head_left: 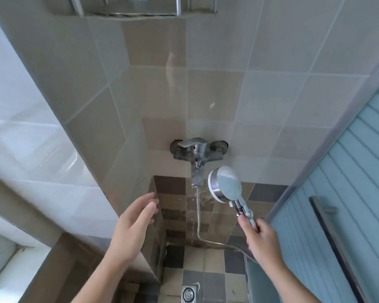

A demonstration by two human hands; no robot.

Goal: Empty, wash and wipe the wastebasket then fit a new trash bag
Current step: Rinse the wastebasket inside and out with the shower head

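Two bare forearms, no sleeves, hands (131, 226) without rings or gloves

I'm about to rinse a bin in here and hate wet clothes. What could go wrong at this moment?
1. Water already drips from the faucet spout, and the shower head faces up toward the person; a sudden spray could soak them.
2. The right hand grips only the handle's end, so the head may twist.
3. The hose loops low across the wet floor tiles, a possible snag or slip.
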